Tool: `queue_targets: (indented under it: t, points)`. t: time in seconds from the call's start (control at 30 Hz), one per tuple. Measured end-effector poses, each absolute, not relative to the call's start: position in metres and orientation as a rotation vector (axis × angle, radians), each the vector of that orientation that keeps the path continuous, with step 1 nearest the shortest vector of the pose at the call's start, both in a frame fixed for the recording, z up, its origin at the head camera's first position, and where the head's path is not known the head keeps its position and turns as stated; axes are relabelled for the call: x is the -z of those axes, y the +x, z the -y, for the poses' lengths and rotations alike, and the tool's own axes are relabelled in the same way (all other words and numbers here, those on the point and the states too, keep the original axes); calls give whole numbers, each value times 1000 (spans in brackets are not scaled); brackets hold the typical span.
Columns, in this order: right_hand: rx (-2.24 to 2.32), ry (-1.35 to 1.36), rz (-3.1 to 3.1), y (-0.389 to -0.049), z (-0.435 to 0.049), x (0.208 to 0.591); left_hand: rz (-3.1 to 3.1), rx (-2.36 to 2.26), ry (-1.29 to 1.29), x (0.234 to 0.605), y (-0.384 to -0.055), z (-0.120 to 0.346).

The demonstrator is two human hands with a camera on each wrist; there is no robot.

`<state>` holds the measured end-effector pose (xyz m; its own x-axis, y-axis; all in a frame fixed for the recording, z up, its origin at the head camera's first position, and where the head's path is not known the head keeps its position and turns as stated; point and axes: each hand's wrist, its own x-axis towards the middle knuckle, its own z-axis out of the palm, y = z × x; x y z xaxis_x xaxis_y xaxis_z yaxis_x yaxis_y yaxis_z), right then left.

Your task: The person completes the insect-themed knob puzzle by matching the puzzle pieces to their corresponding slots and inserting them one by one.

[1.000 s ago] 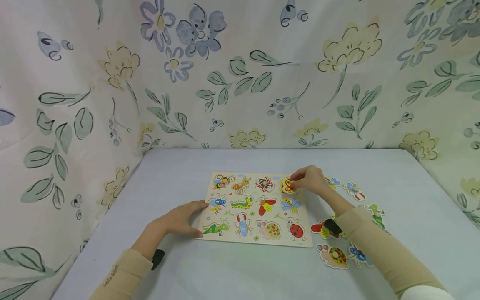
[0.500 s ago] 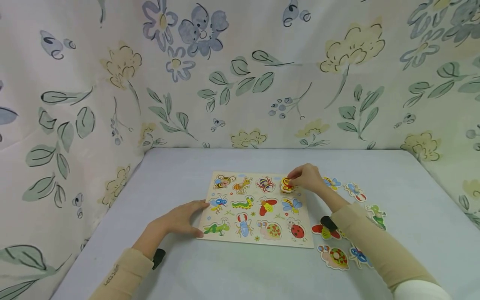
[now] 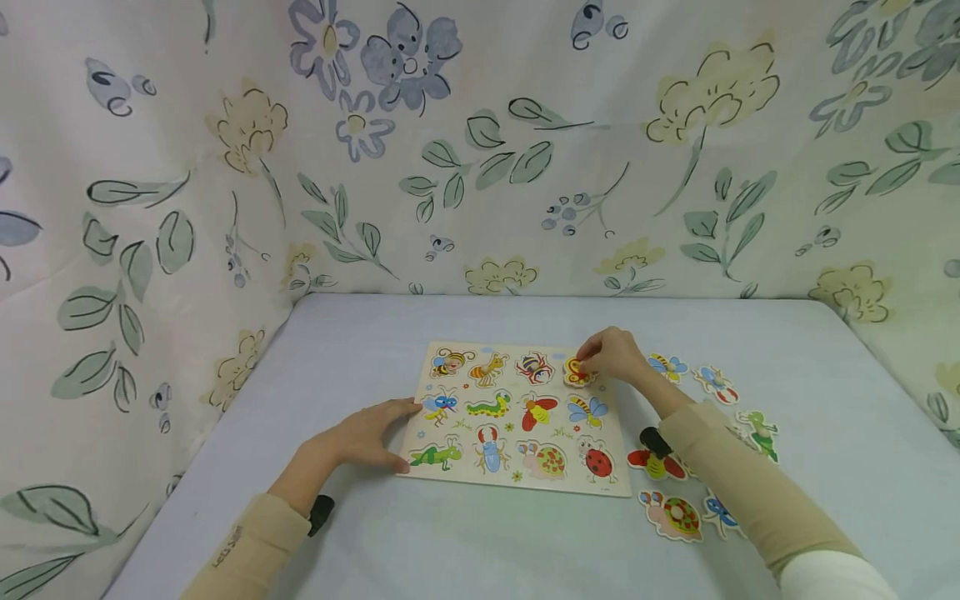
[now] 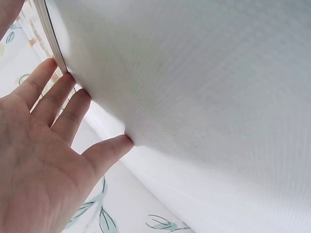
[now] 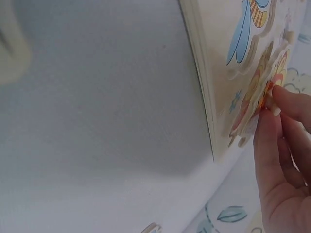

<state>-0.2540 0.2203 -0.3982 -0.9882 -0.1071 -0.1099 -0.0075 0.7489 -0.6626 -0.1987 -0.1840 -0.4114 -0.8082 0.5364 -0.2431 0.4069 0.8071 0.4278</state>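
In the head view, a wooden puzzle board [image 3: 512,379] printed with insects lies flat on the table. My left hand [image 3: 367,435] is at its left side, fingers on the edge and thumb at the near corner. The left wrist view shows that hand's [image 4: 43,145] fingers extended and spread, fingertips against the board's edge. My right hand [image 3: 618,354] is over the far right corner, pinching a butterfly puzzle piece [image 3: 577,372] by its small knob. Seen from the right wrist, the butterfly piece [image 5: 248,119] sits tilted over its matching printed outline, partly covered by the fingers.
Loose puzzle pieces lie right of the board: a bee [image 3: 667,367], a stag beetle [image 3: 717,383], a grasshopper [image 3: 761,435], a red-winged insect [image 3: 657,464], a snail [image 3: 671,515] and a blue insect [image 3: 722,512]. The right forearm covers part of this group. A floral curtain [image 3: 480,225] hangs behind the table.
My right hand has shifted slightly left with the butterfly piece, staying at the same corner. The left hand keeps its place on the board's edge.
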Motion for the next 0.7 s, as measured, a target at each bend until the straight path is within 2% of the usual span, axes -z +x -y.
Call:
queue_targets:
  t: [0.7]
  points:
    - [1042, -69, -2798, -257, -220, 403, -2639, -504, 709, 409, -198, 183]
